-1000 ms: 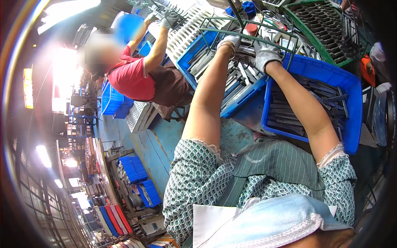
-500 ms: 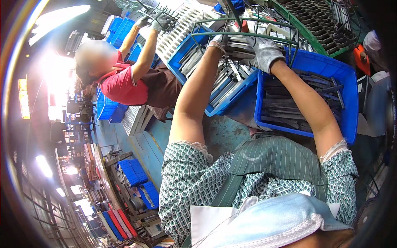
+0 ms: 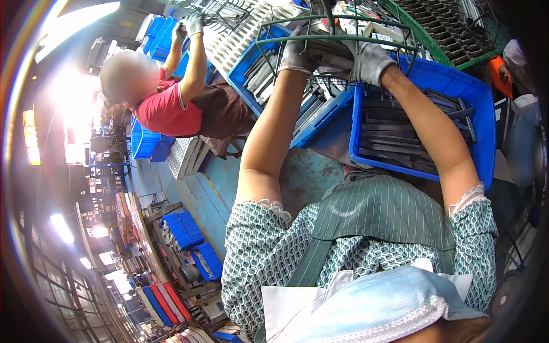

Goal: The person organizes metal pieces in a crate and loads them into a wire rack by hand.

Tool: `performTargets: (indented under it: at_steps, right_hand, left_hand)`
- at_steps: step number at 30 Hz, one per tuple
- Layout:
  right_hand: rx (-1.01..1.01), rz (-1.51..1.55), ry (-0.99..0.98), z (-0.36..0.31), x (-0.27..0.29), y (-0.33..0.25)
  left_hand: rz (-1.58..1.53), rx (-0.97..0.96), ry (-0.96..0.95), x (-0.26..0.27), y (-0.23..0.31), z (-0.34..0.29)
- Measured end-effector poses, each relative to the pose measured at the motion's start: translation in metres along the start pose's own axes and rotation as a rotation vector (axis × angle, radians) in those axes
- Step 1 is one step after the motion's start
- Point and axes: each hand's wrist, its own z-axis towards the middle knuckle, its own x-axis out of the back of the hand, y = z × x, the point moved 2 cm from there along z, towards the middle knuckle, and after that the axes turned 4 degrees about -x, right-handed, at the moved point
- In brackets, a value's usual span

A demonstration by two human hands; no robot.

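Note:
Both my hands wear grey-white work gloves and reach to the far side, under a green wire rack. A bundle of dark grey flat strips lies between them. My left hand is closed on the bundle's left end. Gripping its right end is my right hand, fingers partly hidden by the rack's wires. Below the bundle, a blue bin holds grey and pale strips. At its right stands another blue bin with dark strips, under my right forearm.
A co-worker in a red shirt handles a wire rack at the far left. White ribbed pieces lie between us. A green-edged crate of dark ribbed parts stands far right. More blue bins sit at left.
My hands have come together around the strip bundle, which is lifted slightly from the bin's contents. The co-worker's hands have shifted left.

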Motion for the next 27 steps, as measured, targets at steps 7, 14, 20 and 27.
performTargets:
  at_steps: [7,14,20,27]
  right_hand:
    - [-0.073,0.4,-0.018,-0.004,-0.024,0.006]
    - [-0.025,0.332,0.197,-0.013,-0.022,0.018]
    - [0.28,0.434,0.422,-0.024,0.038,-0.028]
    - [0.582,0.421,0.212,-0.108,0.069,-0.026]
  left_hand:
    - [0.206,0.0,0.265,-0.002,0.002,-0.029]
    - [1.275,-0.52,0.433,0.01,-0.007,-0.032]
    - [1.679,-0.689,0.166,0.143,0.044,-0.009]
    - [1.835,-0.263,0.436,-0.016,-0.013,-0.002]
